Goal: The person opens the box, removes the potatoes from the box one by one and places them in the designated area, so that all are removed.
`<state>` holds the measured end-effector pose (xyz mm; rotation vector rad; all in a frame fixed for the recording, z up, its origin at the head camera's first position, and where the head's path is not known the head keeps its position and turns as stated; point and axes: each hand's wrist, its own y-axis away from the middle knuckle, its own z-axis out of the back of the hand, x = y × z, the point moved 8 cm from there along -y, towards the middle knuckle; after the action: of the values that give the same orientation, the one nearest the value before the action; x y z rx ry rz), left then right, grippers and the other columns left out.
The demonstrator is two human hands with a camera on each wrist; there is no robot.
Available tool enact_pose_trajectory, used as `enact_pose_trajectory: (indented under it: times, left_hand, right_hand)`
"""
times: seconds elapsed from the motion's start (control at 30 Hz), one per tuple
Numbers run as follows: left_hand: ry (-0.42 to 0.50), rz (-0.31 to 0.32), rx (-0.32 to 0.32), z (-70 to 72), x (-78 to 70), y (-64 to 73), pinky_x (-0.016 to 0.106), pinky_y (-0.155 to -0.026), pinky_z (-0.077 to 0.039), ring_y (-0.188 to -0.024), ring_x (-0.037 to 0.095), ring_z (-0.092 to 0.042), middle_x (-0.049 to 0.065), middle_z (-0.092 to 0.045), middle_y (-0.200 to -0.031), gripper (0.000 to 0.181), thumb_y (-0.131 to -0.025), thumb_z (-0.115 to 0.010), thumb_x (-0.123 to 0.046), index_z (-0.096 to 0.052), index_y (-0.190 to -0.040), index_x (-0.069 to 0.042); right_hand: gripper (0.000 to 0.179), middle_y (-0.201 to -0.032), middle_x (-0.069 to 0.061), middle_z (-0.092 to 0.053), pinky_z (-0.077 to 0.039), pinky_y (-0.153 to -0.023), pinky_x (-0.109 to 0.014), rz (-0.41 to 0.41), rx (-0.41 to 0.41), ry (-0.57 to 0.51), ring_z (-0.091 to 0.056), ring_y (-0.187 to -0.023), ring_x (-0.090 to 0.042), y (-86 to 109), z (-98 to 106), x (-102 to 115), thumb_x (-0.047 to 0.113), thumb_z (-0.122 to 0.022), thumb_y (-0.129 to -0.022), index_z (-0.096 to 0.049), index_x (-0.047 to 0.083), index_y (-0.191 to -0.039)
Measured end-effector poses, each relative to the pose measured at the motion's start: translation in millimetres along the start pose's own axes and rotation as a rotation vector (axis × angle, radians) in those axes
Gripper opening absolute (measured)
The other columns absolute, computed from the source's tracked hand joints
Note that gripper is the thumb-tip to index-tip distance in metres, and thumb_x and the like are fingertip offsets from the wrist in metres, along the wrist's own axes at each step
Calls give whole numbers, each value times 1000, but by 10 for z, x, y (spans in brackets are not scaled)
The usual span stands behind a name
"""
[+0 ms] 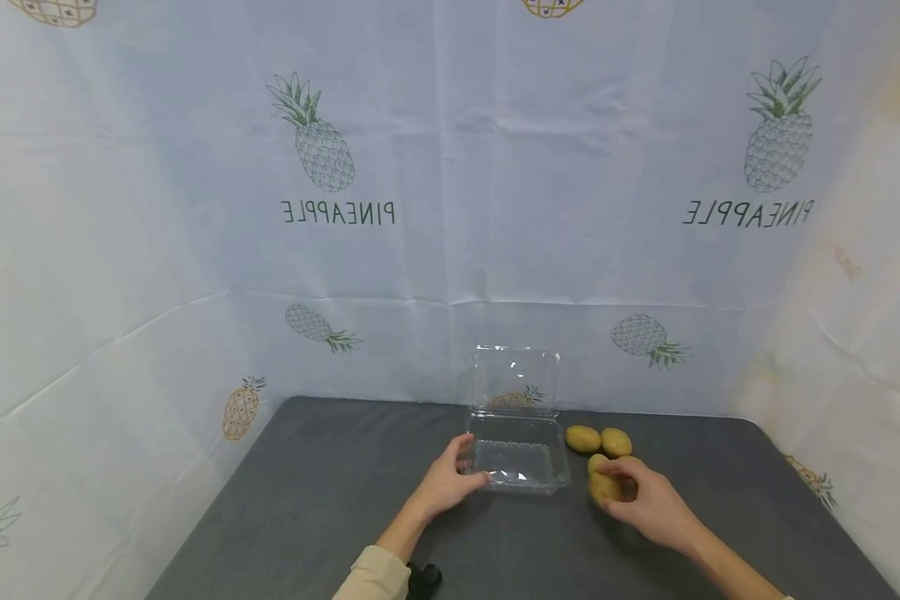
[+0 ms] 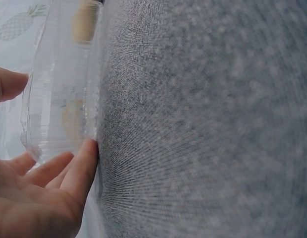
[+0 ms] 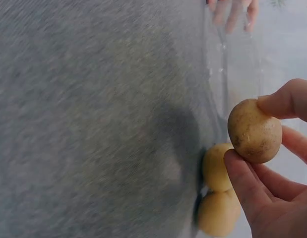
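Note:
My right hand pinches a potato between thumb and fingertips, above the dark table at the right. Close to it lie other potatoes: one beside another at the back, and a small one partly behind the held potato. A clear plastic container stands left of them, its clear lid raised upright at the back. My left hand holds the container's near left corner, thumb at the front wall and fingers along the left side.
A dark grey table reaches back to a white curtain printed with pineapples. The curtain also hangs along both sides. A black object shows beside the left sleeve at the front.

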<state>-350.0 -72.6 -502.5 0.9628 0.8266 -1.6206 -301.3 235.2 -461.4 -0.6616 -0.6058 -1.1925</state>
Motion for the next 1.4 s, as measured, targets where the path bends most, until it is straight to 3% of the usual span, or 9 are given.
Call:
enact_pose_trajectory:
  times: [0.2, 0.7, 1.2, 1.4]
  left_hand:
    - [4, -7, 7, 1, 7, 14, 59, -98, -49, -130, 43, -54, 23, -46, -150, 80, -86, -76, -28, -39, -154, -8]
    - [0, 23, 10, -19, 44, 13, 59, -98, -49, -130, 41, -54, 22, -47, -150, 80, -87, -76, -32, -39, -154, -9]
    - [-17, -12, 9, -4, 30, 2, 59, -97, -50, -129, 41, -55, 23, -47, -150, 80, -88, -75, -32, -39, -154, -7]
    - [-39, -14, -6, 6, -20, 10, 61, -97, -50, -128, 44, -55, 25, -47, -149, 80, -87, -75, -31, -38, -154, -7]
  right_hand:
    - [45, -120, -7, -66, -54, -77, -28, -7, 73, 5, -63, -98, -16, 50, -21, -160, 23, -81, -86, -67, 7, -126]
    - [49, -128, -15, -64, -54, -76, -29, -74, 102, 11, -64, -102, -26, 123, 36, -449, 20, -81, -85, -66, 4, -128]
    - [52, -123, -13, -67, -54, -76, -36, -92, 49, 106, -66, -100, -25, 121, 148, -470, 28, -82, -86, -65, 5, -129]
    - [58, -121, -13, -68, -55, -75, -36, -136, 46, 86, -68, -100, -25, 150, 216, -502, 32, -81, -88, -62, 3, -134]
